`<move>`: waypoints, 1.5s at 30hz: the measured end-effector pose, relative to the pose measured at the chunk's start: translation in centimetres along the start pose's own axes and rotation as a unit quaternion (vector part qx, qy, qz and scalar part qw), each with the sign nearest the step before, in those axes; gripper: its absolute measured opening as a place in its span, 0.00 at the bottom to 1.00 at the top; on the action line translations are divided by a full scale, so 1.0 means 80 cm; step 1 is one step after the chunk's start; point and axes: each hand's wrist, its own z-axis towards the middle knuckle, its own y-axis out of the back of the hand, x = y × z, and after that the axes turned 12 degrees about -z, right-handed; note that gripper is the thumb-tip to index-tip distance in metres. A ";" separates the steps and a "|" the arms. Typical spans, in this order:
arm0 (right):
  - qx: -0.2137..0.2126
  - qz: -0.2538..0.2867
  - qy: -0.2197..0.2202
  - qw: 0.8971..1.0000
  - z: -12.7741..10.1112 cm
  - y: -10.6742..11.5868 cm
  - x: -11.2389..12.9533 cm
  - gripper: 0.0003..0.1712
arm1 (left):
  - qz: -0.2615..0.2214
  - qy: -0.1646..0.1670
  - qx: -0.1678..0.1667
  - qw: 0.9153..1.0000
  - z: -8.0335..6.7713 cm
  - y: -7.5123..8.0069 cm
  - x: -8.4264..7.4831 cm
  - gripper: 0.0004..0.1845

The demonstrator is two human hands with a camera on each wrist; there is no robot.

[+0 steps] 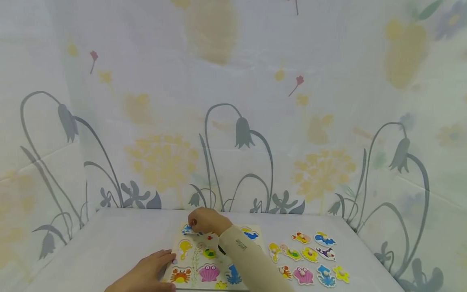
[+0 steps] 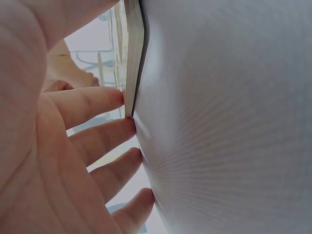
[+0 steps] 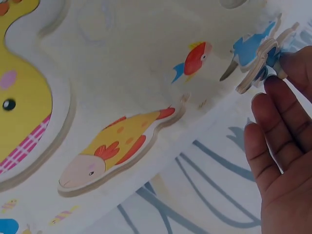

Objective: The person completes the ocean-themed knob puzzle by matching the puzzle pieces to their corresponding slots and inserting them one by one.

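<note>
With twelve o'clock at the far side, we see the right hand (image 1: 208,220) over the eleven o'clock corner of the puzzle board (image 1: 181,263). Its grip is a close pinch, thumb against fingertips, on a small blue-and-white piece (image 3: 257,66) – tilted nearly edge-on in the right wrist view, by a blue picture (image 3: 247,51) on the board. We cannot tell whether the two touch.

The left hand (image 1: 146,271) lies at the board's eight o'clock. Its grip is spread, fingers nearly straight and clasping nothing; the index fingertip touches the board's edge and the lower fingertips rest on the tabletop (image 1: 120,239).

Off the board at three o'clock we find loose knobbed pieces: within that group a blue whale (image 1: 324,239) at one o'clock, a yellow seahorse (image 1: 275,252) at nine, a crab (image 1: 285,272) at eight, a pink shell (image 1: 303,275) near six and a yellow starfish (image 1: 341,274) at four. At twelve, beyond the tabletop, we see a flower-printed cloth (image 1: 164,101).
</note>
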 end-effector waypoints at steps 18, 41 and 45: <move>0.008 0.005 -0.013 1.000 -0.002 -0.004 0.006 0.04 | 0.006 -0.013 -0.006 1.000 0.000 0.000 -0.005 0.45; -0.009 0.003 -0.019 1.000 0.006 -0.015 0.012 0.06 | 0.011 -0.028 -0.004 1.000 -0.003 -0.001 -0.005 0.44; -0.009 0.004 -0.027 1.000 0.007 -0.018 0.011 0.05 | 0.024 -0.032 -0.008 0.999 -0.002 -0.002 -0.003 0.45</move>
